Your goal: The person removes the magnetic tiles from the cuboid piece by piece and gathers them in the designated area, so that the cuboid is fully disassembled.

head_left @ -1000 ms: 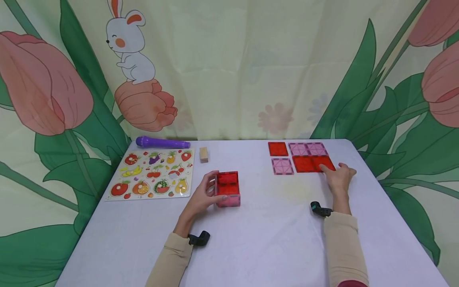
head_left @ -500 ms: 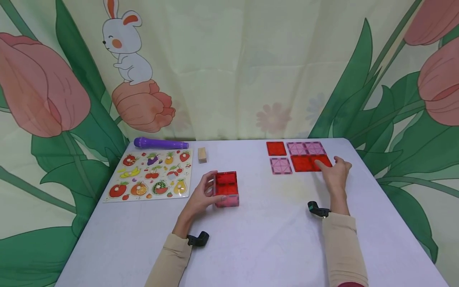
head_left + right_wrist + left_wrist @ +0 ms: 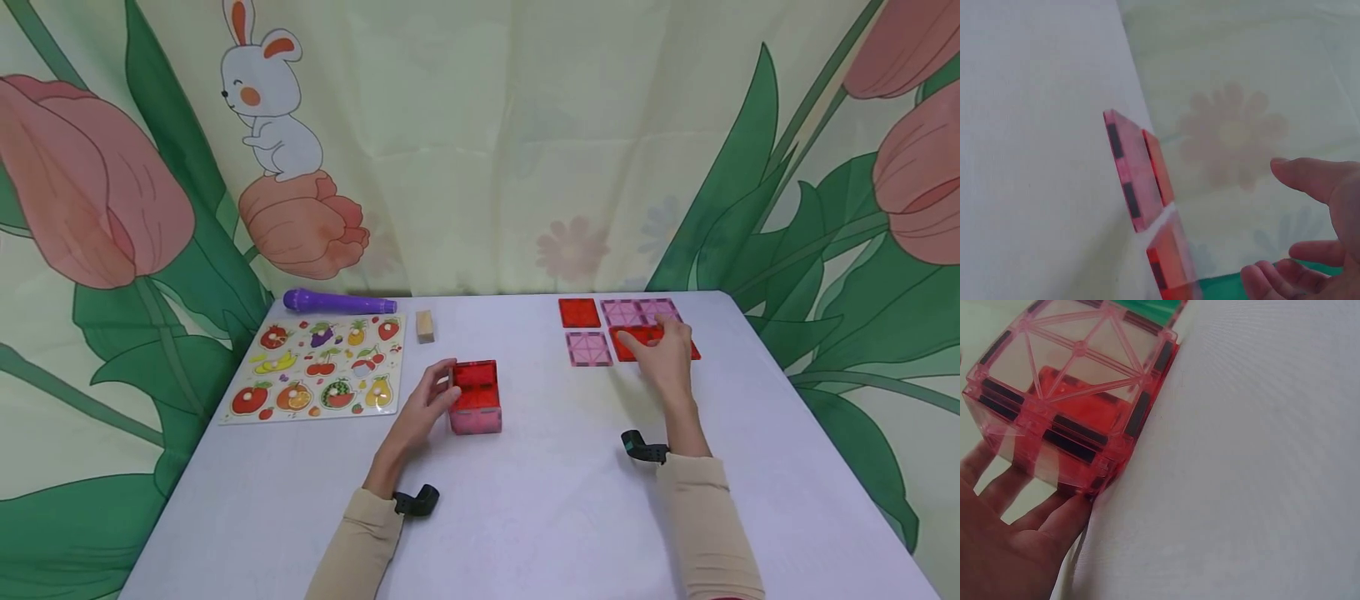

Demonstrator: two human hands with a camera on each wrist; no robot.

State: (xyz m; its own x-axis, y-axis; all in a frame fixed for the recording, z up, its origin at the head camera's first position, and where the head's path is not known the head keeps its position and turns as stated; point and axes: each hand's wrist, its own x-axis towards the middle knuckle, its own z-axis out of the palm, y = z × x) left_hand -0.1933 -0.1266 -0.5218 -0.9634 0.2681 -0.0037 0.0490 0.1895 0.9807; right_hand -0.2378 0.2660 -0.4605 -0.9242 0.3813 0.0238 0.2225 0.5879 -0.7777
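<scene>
In the head view, a small box of magnetic tiles (image 3: pixel 476 421), red on top and pink in front, stands mid-table. My left hand (image 3: pixel 416 417) touches its left side with fairly straight fingers, thumb near the top edge. The left wrist view shows these fingers (image 3: pixel 1044 515) against the translucent pink box (image 3: pixel 1079 348). My right hand (image 3: pixel 667 371) hovers, thumb and fingers spread, over two adjoining red tiles (image 3: pixel 647 333), partly covering them. In the right wrist view, nothing is between the thumb and fingers of that hand (image 3: pixel 1344 212).
Behind the red pair lie two pink tiles (image 3: pixel 621 312). Left of these are a single red tile (image 3: pixel 579 313) and a single pink tile (image 3: pixel 588 350). A fruit-picture board (image 3: pixel 311 367), purple toy microphone (image 3: pixel 337 302) and wooden block (image 3: pixel 425 326) are at back left.
My right hand has moved left from the right end of the red pair to above it. The left thumb has drawn back from the front of the box.
</scene>
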